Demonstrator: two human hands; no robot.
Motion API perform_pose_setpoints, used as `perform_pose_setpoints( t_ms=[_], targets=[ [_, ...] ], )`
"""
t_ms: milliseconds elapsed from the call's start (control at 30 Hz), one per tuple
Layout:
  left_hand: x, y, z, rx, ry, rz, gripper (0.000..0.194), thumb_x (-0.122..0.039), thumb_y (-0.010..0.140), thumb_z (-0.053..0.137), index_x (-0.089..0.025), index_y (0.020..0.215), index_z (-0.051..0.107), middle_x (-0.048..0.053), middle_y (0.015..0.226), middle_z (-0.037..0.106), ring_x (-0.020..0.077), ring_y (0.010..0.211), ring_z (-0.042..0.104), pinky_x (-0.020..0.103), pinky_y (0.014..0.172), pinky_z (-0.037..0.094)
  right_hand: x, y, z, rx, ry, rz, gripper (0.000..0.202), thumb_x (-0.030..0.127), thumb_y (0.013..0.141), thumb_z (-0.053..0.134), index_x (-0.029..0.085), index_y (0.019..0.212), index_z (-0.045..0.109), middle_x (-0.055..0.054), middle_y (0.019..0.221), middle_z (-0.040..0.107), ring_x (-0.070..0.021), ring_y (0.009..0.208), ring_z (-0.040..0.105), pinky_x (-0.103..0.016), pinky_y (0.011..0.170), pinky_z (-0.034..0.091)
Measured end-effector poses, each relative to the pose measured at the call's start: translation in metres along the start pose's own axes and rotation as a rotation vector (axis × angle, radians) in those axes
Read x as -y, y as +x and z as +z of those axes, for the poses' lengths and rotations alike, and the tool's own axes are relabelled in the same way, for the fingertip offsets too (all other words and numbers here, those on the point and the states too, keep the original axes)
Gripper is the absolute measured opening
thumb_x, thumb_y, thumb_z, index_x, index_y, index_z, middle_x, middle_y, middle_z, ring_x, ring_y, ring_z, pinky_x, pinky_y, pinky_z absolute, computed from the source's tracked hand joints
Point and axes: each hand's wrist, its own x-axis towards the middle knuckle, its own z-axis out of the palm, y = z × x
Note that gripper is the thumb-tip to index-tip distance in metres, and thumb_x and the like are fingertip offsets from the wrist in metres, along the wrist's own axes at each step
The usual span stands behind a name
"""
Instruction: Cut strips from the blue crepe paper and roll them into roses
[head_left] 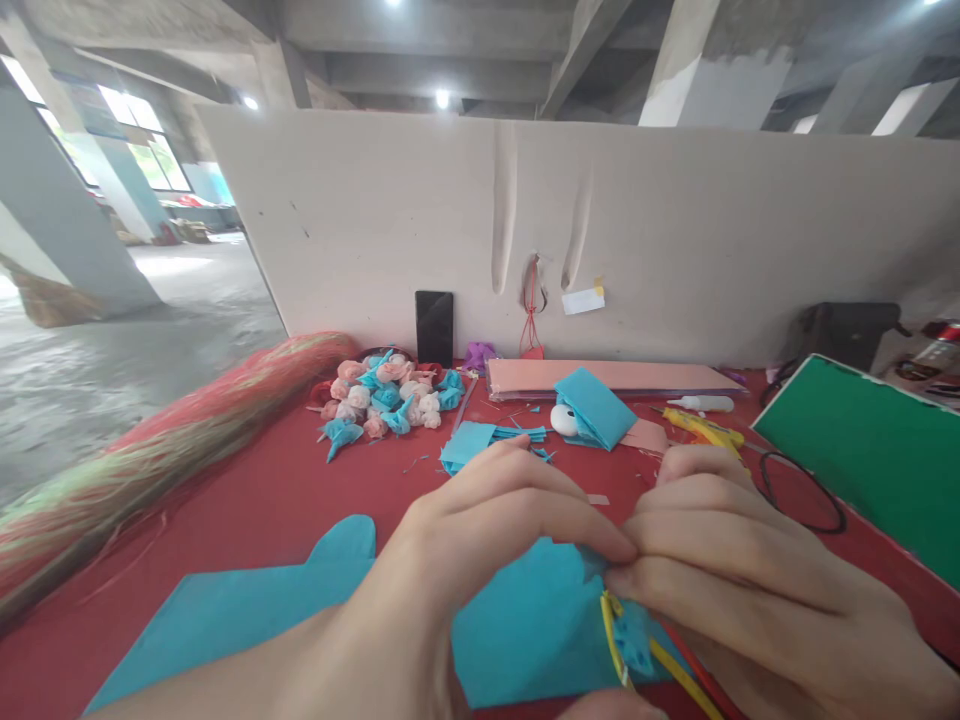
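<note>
Support: red-covered tabletop (270, 500). Left edge: long bundle of red and pale-green fibres (187, 440). Rear left: heap of blue, pink, white and red paper flowers (386, 400); dark phone-like slab (434, 325) upright behind it, purple bunched piece (480, 355) nearby. Rear centre: long, flat pink stack (615, 376). Before it: folded blue paper (469, 447) among scraps; a blue square (596, 408) tilted, partly covering a white rounded object (564, 421); pink piece (646, 436) beside. Right: white bottle (705, 404) on its side, yellow-handled tool (701, 428), black cord (836, 515), tilted green board (862, 460); board's support unclear. Foreground: large blue sheet (225, 605), flat, partly hidden.
</note>
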Motion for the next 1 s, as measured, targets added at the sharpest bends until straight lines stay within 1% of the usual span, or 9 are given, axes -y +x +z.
perform_pose_setpoints(
  t_ms=[133,267,500,633,700,833,933,967,1000],
  targets=[
    [0.001,0.000,0.000,0.012,-0.032,0.002,0.024,-0.029,0.086,0.057,-0.023,0.109,0.057,0.002,0.100,0.065,0.0162,0.095,0.063,0.022,0.086,0.053,0.002,-0.007,0.003,0.003,-0.058,0.010,0.016,0.010,0.091,0.054,0.015,0.086,0.069,0.002,0.081,0.072,-0.0076,0.074,0.063,-0.026,0.082,0.046],
    [0.006,0.004,-0.007,0.114,-0.056,0.063,0.026,-0.021,0.085,0.054,-0.022,0.111,0.058,0.002,0.098,0.065,0.0145,0.090,0.063,0.020,0.084,0.053,0.004,-0.009,0.004,0.000,-0.149,0.030,0.018,0.004,0.085,0.057,0.017,0.089,0.068,0.003,0.084,0.073,-0.0071,0.076,0.063,-0.025,0.080,0.046],
    [0.009,0.006,-0.006,0.103,-0.084,0.030,0.035,-0.011,0.077,0.051,-0.023,0.109,0.058,0.002,0.099,0.065,0.0153,0.094,0.063,0.020,0.082,0.054,0.009,-0.008,0.006,0.025,-0.290,0.010,0.024,0.007,0.090,0.052,0.021,0.085,0.071,0.005,0.082,0.076,-0.0060,0.072,0.066,-0.023,0.075,0.048],
    [0.008,0.003,-0.003,0.056,-0.065,0.028,0.035,-0.011,0.078,0.051,-0.022,0.111,0.057,0.002,0.102,0.065,0.0158,0.098,0.061,0.020,0.086,0.053,0.011,-0.010,0.010,-0.017,-0.321,0.040,0.027,0.012,0.095,0.048,0.022,0.083,0.071,0.005,0.077,0.075,-0.0062,0.070,0.066,-0.024,0.075,0.047],
    [0.008,0.001,-0.002,0.041,-0.034,0.000,0.034,-0.009,0.078,0.051,-0.022,0.109,0.058,0.002,0.103,0.064,0.0163,0.098,0.061,0.021,0.086,0.053,0.011,-0.009,0.011,-0.075,-0.350,0.029,0.031,0.012,0.095,0.047,0.023,0.077,0.070,0.006,0.072,0.074,-0.0067,0.065,0.066,-0.025,0.075,0.048],
    [0.011,-0.001,-0.003,0.092,0.051,0.037,0.034,-0.006,0.081,0.055,-0.024,0.110,0.056,0.002,0.104,0.065,0.0178,0.099,0.062,0.022,0.084,0.055,0.012,-0.008,0.019,-0.118,-0.391,0.018,0.034,0.011,0.093,0.047,0.025,0.072,0.069,0.007,0.067,0.072,-0.0083,0.060,0.064,-0.027,0.076,0.049],
    [0.014,0.000,-0.004,0.101,0.083,0.084,0.035,-0.006,0.082,0.055,-0.023,0.113,0.053,0.003,0.105,0.064,0.0183,0.099,0.063,0.021,0.083,0.055,0.011,-0.014,0.029,-0.254,-0.405,0.051,0.032,0.012,0.092,0.046,0.026,0.072,0.068,0.007,0.062,0.069,-0.0093,0.055,0.061,-0.029,0.078,0.048],
    [0.015,0.000,-0.004,0.098,0.087,0.087,0.035,-0.007,0.082,0.054,-0.023,0.113,0.053,0.003,0.105,0.064,0.0182,0.099,0.063,0.021,0.083,0.055,0.010,-0.017,0.032,-0.283,-0.414,0.053,0.031,0.013,0.091,0.047,0.026,0.072,0.068,0.007,0.062,0.069,-0.0098,0.055,0.061,-0.030,0.077,0.048],
    [0.016,0.001,-0.004,0.096,0.090,0.088,0.034,-0.007,0.083,0.054,-0.023,0.113,0.053,0.003,0.105,0.064,0.0181,0.098,0.063,0.022,0.084,0.055,0.010,-0.021,0.034,-0.263,-0.421,0.056,0.029,0.014,0.091,0.047,0.027,0.073,0.067,0.006,0.063,0.069,-0.0104,0.056,0.061,-0.031,0.077,0.048]
  ],
)
